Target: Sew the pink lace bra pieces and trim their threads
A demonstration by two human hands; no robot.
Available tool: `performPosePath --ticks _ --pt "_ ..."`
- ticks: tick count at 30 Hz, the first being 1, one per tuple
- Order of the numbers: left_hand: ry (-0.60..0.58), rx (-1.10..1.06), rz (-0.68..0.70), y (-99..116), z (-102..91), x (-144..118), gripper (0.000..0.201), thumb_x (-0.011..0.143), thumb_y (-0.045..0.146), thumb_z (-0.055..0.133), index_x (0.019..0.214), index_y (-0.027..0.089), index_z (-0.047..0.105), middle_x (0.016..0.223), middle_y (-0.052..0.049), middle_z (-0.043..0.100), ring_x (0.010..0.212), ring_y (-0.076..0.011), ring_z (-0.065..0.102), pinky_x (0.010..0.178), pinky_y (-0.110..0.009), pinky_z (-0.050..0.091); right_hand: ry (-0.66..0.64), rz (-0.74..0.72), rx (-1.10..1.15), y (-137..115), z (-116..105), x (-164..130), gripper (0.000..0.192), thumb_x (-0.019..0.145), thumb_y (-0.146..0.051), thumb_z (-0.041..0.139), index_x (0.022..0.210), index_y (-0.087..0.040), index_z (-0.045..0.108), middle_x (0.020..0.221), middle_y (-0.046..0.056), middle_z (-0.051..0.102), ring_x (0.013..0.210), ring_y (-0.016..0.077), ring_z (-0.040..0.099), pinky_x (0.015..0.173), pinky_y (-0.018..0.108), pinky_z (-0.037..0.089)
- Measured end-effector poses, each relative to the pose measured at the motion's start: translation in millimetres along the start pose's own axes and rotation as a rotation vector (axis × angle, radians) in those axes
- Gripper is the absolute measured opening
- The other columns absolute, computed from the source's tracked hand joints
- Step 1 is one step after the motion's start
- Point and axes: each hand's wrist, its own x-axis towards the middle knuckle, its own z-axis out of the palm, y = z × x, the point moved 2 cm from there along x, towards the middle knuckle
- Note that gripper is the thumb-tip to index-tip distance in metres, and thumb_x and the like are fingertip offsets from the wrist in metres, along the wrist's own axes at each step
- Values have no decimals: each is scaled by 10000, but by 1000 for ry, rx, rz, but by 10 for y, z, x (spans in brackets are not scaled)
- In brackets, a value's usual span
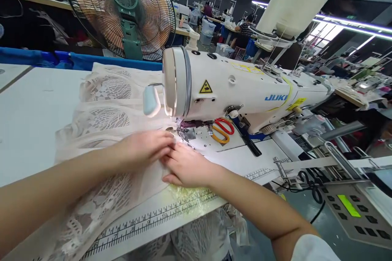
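A pale lace fabric (107, 110) lies spread over the white sewing table (33, 106), running under the presser foot (183, 133) of a white JUKI sewing machine (239, 85). My left hand (147, 147) rests flat on the lace just left of the needle, fingers together pointing at the foot. My right hand (185, 167) presses flat on the fabric edge right in front of the foot, touching the left hand's fingertips. Neither hand grips anything. More lace hangs off the table's front edge (202, 232).
Red and orange scissors (223, 129) lie on the machine bed under the arm. A printed ruler strip (159, 214) runs along the table front. A large fan (122, 8) stands behind. A control panel (352, 208) is at right. Thread cones (275, 8) rise behind; other workers sit far back.
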Motion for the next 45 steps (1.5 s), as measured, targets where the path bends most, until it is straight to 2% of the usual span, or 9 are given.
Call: performPosePath --ticks 2,4,9,14,25,33,38,41,45 --pt "-57 -14 32 128 83 -156 463 940 359 336 1266 118 559 1282 -142 594 1147 -226 573 971 -311 472 14 10 18 -18 32 -36 493 882 -467 596 1157 -57 599 1241 157 572 1242 304 443 1106 429 325" --pt "-81 -10 -3 172 170 -233 522 949 389 325 1341 81 480 1353 -165 531 1221 -247 519 1029 -363 434 61 31 37 -55 57 -114 486 883 -435 601 1165 -40 587 1283 170 545 1257 291 438 1098 412 347" --pt "-69 30 -68 105 267 -181 480 951 396 354 1311 131 529 1374 -135 518 1239 -251 504 1062 -389 403 191 38 86 -110 88 -425 474 913 -369 539 1235 -21 523 1320 189 518 1286 278 428 1084 422 376" --pt "-89 75 -86 79 271 -102 476 947 367 353 1291 100 543 1380 -146 508 1247 -261 498 1054 -402 414 304 90 85 -96 119 -591 417 941 -347 451 1211 -41 537 1319 174 527 1268 301 444 1060 451 403" --pt "23 127 -41 31 310 -90 427 919 414 397 1176 159 624 1300 -120 585 1146 -270 561 994 -418 453 328 105 144 -92 111 -578 337 906 -314 510 1140 -77 557 1210 170 589 1158 272 527 1020 471 422" --pt "46 184 10 22 290 -34 424 924 411 392 1162 149 626 1239 -141 617 1078 -292 585 917 -425 482 435 136 76 -98 65 -560 346 941 -325 403 1101 -77 583 1190 150 607 1147 276 517 986 427 421" --pt "-8 191 15 74 231 -24 397 915 377 420 1162 151 634 1217 -150 622 1035 -303 592 877 -444 495 525 120 112 -109 8 -562 282 950 -280 381 1005 -117 605 1045 104 657 975 227 574 830 363 443" --pt "-23 193 29 84 213 -23 407 917 373 425 1185 140 625 1240 -156 610 1069 -309 580 901 -452 487 538 114 133 -104 5 -556 270 950 -268 381 979 -121 605 1020 92 660 944 215 576 804 352 430" --pt "22 222 40 52 249 -30 402 917 387 438 1180 149 626 1224 -148 619 1040 -301 588 875 -442 492 521 113 142 -86 25 -541 282 948 -273 380 974 -107 605 1031 100 652 955 225 565 812 364 424"
